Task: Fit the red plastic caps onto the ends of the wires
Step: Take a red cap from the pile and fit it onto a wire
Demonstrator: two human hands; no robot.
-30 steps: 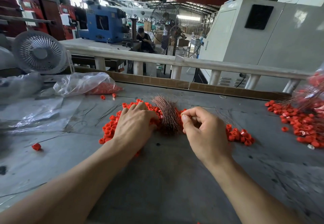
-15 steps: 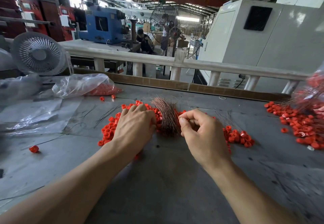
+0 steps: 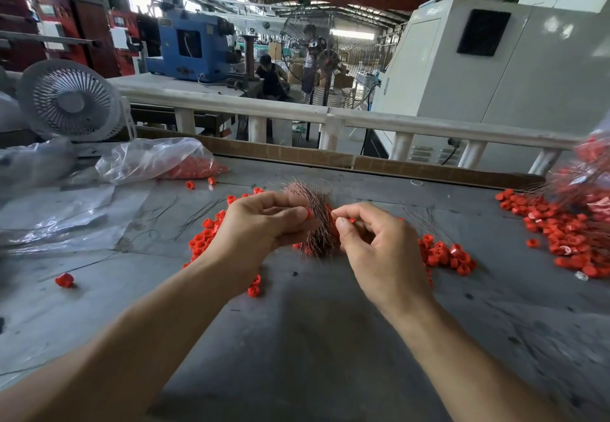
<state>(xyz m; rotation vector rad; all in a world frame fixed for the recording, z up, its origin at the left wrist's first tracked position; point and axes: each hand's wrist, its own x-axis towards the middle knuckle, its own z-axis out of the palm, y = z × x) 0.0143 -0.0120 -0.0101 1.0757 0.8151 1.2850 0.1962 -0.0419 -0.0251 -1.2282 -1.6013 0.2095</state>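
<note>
A scuffed, grey counter (image 3: 313, 339) is seen stretching out front, its far edge lined with a strip of brown cardboard (image 3: 363, 160), and behind that a white railing (image 3: 231, 104) is set against a big workshop hall with a steel roof. A blue machine (image 3: 193, 48), a large cage fan (image 3: 317, 58) and a pale grey cabinet (image 3: 495, 68) can be made out back there, with a person seated far off. A small white fan (image 3: 71, 101) is parked at the left, next to crinkly clear plastic bags (image 3: 148, 160), one part-filled with red caps. Small, ring-shaped red plastic caps (image 3: 204, 240) are scattered in a glossy heap mid-counter under the hands, and a second heap (image 3: 567, 230) is spread at the right edge. A bristly bundle of thin coppery wires (image 3: 313, 220) is standing up between the hands. A single red cap (image 3: 309, 213) is pinched in the curled fingers of the left hand (image 3: 264, 226), right beside the bundle. The right hand (image 3: 379, 246) is curled too, thumb and forefinger pressed together near the wires; something thin looks to be gripped there, but what exactly can't be told.
</note>
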